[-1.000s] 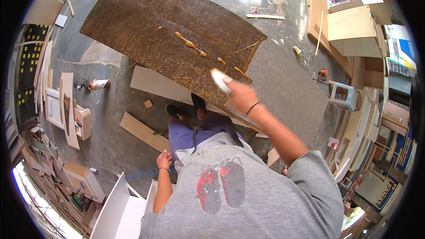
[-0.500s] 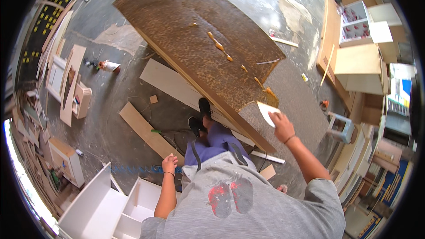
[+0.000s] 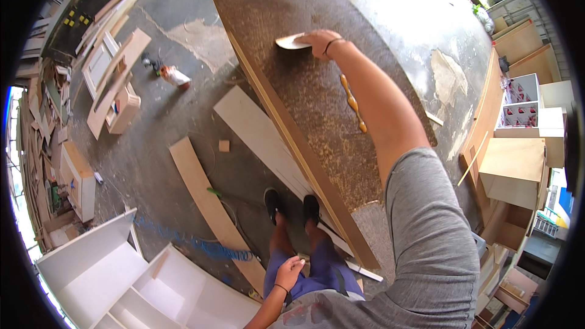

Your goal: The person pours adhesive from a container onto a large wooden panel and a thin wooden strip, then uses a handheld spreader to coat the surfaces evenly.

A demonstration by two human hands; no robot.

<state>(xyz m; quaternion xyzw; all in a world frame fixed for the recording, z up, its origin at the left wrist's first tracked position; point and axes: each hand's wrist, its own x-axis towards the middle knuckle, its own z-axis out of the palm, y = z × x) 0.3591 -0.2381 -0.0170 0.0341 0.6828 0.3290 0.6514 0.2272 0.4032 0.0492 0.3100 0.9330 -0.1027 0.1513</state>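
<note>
- Your R hand (image 3: 324, 43) has fingers closed on the white spreader (image 3: 291, 42), on or just above the brown panel (image 3: 303, 94), twd far end.
- Your L hand (image 3: 289, 273) is by your purple shorts (image 3: 334, 273), fingers loosely bent, nothing seen in them.
- Done, approx.: much of panel looks coated. Left: thick amber bead (image 3: 353, 105), unspread; grey patch (image 3: 369, 224) at near end, no brown. Your arm hides some.
- Open white unit (image 3: 210, 283), lower L: wood strip (image 3: 159, 265) inside.
- White cabinet (image 3: 520, 105), R: red-patterned contents or lining, can't tell.
</note>
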